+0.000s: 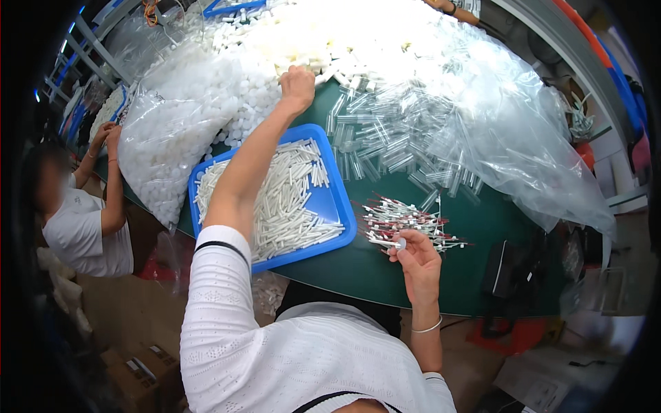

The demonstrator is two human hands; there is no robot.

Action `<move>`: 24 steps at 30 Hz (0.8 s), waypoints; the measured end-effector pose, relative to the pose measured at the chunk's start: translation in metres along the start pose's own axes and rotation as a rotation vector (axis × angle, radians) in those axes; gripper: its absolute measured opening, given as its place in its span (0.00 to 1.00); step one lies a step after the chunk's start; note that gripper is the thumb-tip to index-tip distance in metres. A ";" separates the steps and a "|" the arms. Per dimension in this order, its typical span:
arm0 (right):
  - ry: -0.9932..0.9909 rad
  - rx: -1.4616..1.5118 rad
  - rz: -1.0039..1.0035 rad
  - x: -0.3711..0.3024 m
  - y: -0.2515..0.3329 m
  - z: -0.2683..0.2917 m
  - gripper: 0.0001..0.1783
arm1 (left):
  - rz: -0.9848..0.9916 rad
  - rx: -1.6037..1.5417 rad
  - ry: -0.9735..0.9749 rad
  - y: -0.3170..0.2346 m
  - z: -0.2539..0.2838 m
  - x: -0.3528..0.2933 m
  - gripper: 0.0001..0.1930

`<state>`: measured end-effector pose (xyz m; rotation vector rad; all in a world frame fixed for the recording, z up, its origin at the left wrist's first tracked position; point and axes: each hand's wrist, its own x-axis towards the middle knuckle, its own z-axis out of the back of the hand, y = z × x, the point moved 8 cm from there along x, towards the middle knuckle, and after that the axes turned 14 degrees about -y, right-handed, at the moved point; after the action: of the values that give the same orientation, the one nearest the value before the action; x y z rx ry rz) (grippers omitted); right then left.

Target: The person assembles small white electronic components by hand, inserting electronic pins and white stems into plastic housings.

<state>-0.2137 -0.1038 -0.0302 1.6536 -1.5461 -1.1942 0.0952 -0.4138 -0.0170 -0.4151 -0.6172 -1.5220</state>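
Observation:
My left hand (297, 86) is stretched far over the table to the edge of a heap of short white cylinders (351, 63). Its fingers are curled closed, and their tips are hidden, so what they hold cannot be made out. Close to my body, my right hand (418, 265) pinches a small white stick with a round white cap (400, 244). Just beyond it lies a bunch of thin red and white sticks (403, 220). Under my left forearm sits a blue tray (350, 220) of loose white tubes (296, 199).
Clear plastic tubes (392, 131) are heaped right of centre, beside a large clear bag (509, 131). A bag of white caps (165, 138) stands left of the tray. A black box (499, 268) rests at the right. Another person (89, 220) works at the far left.

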 end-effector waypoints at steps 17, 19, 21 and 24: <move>0.114 0.217 -0.088 -0.016 -0.022 -0.031 0.14 | 0.202 -1.248 0.348 -0.108 0.236 -0.237 0.10; 0.139 0.280 -0.134 -0.020 -0.024 -0.029 0.13 | 0.125 -1.217 0.300 -0.108 0.239 -0.236 0.10; 0.136 0.238 -0.127 -0.025 -0.024 -0.026 0.13 | 0.095 -1.214 0.332 -0.109 0.237 -0.237 0.10; 0.147 0.104 -0.076 -0.028 -0.022 -0.024 0.12 | 0.046 -1.176 0.371 -0.107 0.237 -0.239 0.11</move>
<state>-0.1804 -0.0769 -0.0334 1.8394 -1.4879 -1.0192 -0.0252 -0.0824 0.0095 -0.9760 0.6464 -1.7339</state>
